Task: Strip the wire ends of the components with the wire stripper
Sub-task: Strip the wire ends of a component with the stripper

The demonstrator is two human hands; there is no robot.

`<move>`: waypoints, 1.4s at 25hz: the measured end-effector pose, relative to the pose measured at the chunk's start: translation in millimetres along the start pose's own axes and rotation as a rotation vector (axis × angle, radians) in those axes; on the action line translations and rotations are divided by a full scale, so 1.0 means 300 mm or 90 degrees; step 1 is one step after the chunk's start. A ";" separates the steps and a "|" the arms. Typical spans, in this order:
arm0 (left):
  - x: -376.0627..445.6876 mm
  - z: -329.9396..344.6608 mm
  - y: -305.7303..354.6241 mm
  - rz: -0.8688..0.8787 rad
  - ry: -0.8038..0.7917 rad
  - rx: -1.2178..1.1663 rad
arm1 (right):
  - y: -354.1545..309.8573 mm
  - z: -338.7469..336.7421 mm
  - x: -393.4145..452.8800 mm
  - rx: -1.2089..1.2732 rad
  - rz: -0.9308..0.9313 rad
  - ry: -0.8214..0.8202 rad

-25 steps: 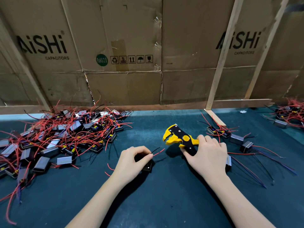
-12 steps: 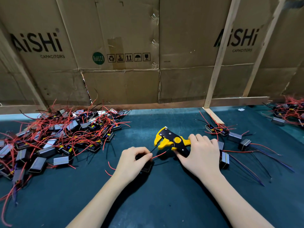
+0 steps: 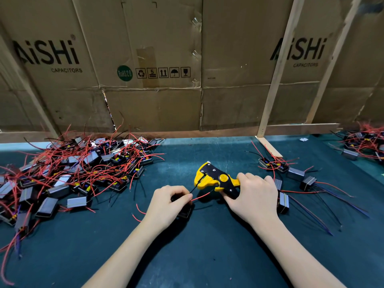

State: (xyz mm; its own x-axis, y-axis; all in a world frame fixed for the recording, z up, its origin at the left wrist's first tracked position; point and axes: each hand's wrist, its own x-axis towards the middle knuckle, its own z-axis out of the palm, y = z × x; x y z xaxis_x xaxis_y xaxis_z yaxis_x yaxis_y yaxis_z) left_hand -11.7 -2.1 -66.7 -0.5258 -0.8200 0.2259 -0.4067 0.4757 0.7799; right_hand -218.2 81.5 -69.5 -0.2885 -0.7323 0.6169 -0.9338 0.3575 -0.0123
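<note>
My right hand [image 3: 252,196] grips the handles of a yellow and black wire stripper [image 3: 214,179], its jaws pointing left. My left hand [image 3: 168,204] holds a small black component [image 3: 185,212] against the green mat and pinches its wires. A thin black wire [image 3: 193,190] runs from my left fingers up into the stripper's jaws. A red wire [image 3: 200,197] of the same component lies just below the jaws.
A large heap of black components with red wires [image 3: 68,173] covers the mat at left. A few more components [image 3: 291,175] with red, black and blue leads lie right of my right hand. Another pile [image 3: 365,142] sits far right. Cardboard walls [image 3: 158,80] and wooden slats close the back.
The stripper has moved left toward my left hand, and the black wire now sits in its jaws. My left hand has stayed on the component.
</note>
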 end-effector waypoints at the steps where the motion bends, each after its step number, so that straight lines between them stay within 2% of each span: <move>1: -0.001 0.000 0.001 0.000 -0.001 -0.003 | 0.001 0.000 0.000 0.000 -0.002 0.005; 12: -0.006 0.000 0.002 0.017 0.007 0.012 | 0.011 0.015 -0.002 -0.018 0.009 0.010; 16: -0.012 -0.040 0.006 0.128 0.009 0.191 | 0.040 0.018 -0.001 0.004 0.094 0.012; 18: -0.017 -0.077 -0.006 0.146 0.001 0.276 | 0.061 -0.001 0.010 0.044 0.160 -0.001; 20: -0.020 -0.105 -0.014 0.129 -0.012 0.305 | 0.084 -0.026 0.026 0.117 0.233 0.000; 23: -0.015 -0.088 -0.013 0.130 -0.023 0.271 | 0.113 -0.065 0.042 0.292 0.329 0.061; 26: -0.028 -0.027 0.006 0.165 -0.014 0.075 | 0.138 -0.091 0.048 0.469 0.345 0.120; 28: -0.037 -0.008 0.024 0.154 -0.067 -0.085 | 0.151 -0.103 0.050 0.643 0.322 0.117; 29: -0.034 -0.012 0.029 0.165 -0.059 -0.103 | 0.149 -0.115 0.050 0.754 0.306 0.101; 30: -0.027 -0.024 0.028 0.182 -0.020 -0.093 | 0.144 -0.126 0.049 0.857 0.282 0.074; 32: -0.008 -0.071 0.007 0.196 0.134 -0.038 | 0.124 -0.137 0.043 1.008 0.212 -0.019; 35: 0.012 -0.172 -0.053 0.106 0.359 0.202 | 0.080 -0.135 0.029 1.109 0.138 -0.194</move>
State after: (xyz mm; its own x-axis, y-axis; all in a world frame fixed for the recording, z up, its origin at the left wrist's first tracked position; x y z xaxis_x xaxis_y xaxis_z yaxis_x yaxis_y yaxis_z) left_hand 31.5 -28.9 -48.1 -0.1648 -0.7269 0.6667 -0.5991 0.6107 0.5178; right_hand -234.5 107.1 -32.7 -0.2620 -0.9031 0.3402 0.0583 -0.3667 -0.9285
